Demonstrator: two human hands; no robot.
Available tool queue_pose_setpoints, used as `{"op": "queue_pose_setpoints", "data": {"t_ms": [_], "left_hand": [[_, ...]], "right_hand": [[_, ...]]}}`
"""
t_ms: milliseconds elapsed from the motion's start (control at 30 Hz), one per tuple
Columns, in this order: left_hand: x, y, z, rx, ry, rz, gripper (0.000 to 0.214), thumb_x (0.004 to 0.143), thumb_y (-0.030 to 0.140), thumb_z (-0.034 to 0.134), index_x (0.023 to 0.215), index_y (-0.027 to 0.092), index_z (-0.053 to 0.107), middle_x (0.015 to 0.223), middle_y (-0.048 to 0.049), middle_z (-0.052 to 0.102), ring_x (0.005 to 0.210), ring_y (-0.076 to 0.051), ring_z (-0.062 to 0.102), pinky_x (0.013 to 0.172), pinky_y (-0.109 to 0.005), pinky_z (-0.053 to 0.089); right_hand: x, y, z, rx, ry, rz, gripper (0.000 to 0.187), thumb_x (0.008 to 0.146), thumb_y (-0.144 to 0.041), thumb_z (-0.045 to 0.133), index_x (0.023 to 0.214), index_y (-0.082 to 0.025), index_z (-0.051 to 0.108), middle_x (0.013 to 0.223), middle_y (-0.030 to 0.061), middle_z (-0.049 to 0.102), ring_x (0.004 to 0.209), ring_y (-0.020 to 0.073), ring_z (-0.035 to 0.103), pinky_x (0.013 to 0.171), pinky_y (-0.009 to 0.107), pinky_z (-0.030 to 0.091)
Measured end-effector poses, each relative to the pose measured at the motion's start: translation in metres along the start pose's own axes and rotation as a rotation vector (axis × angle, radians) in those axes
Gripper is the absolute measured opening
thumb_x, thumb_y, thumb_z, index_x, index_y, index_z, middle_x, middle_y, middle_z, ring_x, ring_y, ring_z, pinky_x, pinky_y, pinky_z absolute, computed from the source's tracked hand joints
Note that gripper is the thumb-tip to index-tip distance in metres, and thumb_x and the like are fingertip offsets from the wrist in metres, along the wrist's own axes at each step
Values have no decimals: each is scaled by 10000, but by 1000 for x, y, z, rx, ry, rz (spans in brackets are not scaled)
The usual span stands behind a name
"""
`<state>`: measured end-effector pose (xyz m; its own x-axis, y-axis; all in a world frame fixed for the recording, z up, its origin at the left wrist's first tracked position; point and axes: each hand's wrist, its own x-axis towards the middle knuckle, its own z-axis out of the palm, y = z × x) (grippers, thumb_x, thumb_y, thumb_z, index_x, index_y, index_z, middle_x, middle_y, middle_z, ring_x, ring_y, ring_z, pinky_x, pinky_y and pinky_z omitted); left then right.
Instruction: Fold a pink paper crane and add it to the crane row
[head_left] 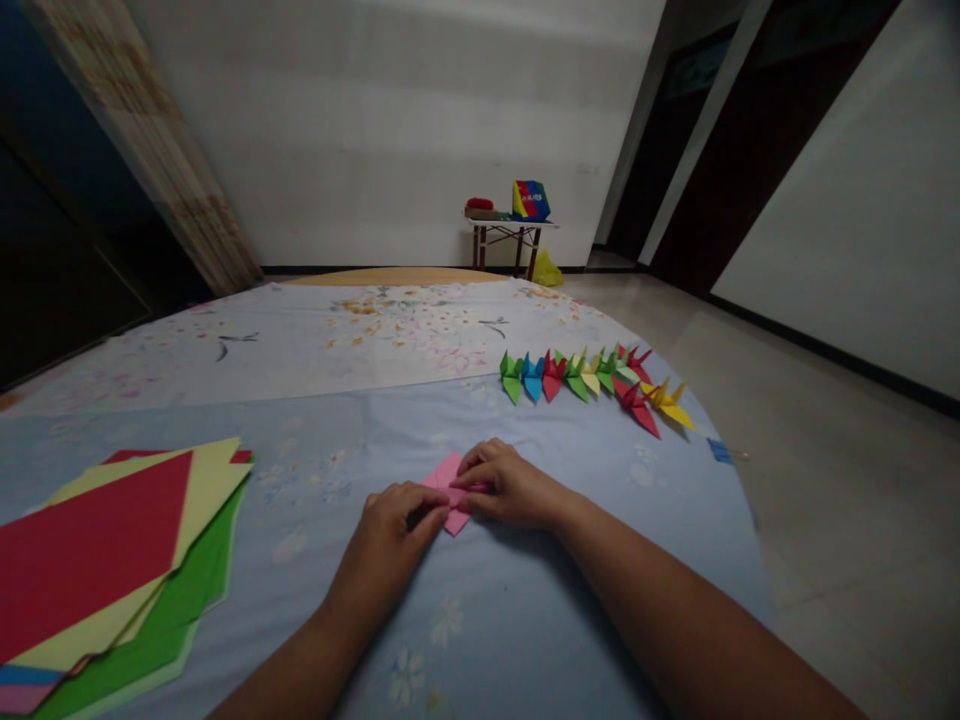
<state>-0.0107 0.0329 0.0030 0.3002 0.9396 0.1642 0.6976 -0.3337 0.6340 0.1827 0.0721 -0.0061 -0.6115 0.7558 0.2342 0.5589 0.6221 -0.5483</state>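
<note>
A small folded piece of pink paper (455, 521) lies on the blue flowered tablecloth (405, 620), its corners showing above and below my fingers. My left hand (397, 520) pinches its left side between thumb and fingers. From the right, my right hand (510, 485) grips the same paper, thumb below and fingers bent over a fold. Part of the paper is hidden under the fingers of both hands.
A stack of coloured paper sheets (97, 540) lies at the left. Several folded paper cranes (553, 378) stand in a row at the right, near the table edge. Beyond the table, a small stand (510, 223) holds a colourful box (531, 202).
</note>
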Motion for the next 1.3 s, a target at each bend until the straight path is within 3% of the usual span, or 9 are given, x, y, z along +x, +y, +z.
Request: {"op": "queue_pose_setpoints", "data": {"t_ms": [233, 500, 667, 1300], "left_hand": [[2, 0, 1, 27, 14, -49, 191, 815, 337, 522, 848, 221, 670, 831, -23, 699, 812, -201, 626, 769, -362, 451], [-4, 3, 1, 409, -41, 144, 221, 869, 265, 464, 969, 228, 657, 849, -46, 643, 817, -200, 553, 756, -353, 419], [-12, 12, 3, 585, -106, 160, 277, 879, 222, 411, 1064, 180, 613, 901, -84, 585, 821, -214, 514, 746, -362, 424], [-13, 21, 3, 650, -189, 128, 300, 881, 185, 365, 1053, 175, 611, 940, -83, 594, 868, -219, 521, 764, -363, 417]], "right_hand": [[1, -1, 0, 9, 11, 24, 228, 800, -355, 599, 973, -233, 684, 970, 49, 602, 930, 174, 486, 843, 325, 364], [1, -5, 1, -5, 26, 72, 200, 779, -310, 618, 954, -226, 671, 943, 48, 586, 917, 182, 478, 833, 334, 370], [1, -1, 6, -3, 46, 67, 172, 771, -288, 630, 930, -234, 665, 941, 41, 577, 914, 179, 475, 827, 330, 368], [2, -1, 11, -9, 67, 96, 137, 754, -278, 654, 885, -238, 653, 941, 16, 592, 912, 173, 477, 821, 315, 344]]}}
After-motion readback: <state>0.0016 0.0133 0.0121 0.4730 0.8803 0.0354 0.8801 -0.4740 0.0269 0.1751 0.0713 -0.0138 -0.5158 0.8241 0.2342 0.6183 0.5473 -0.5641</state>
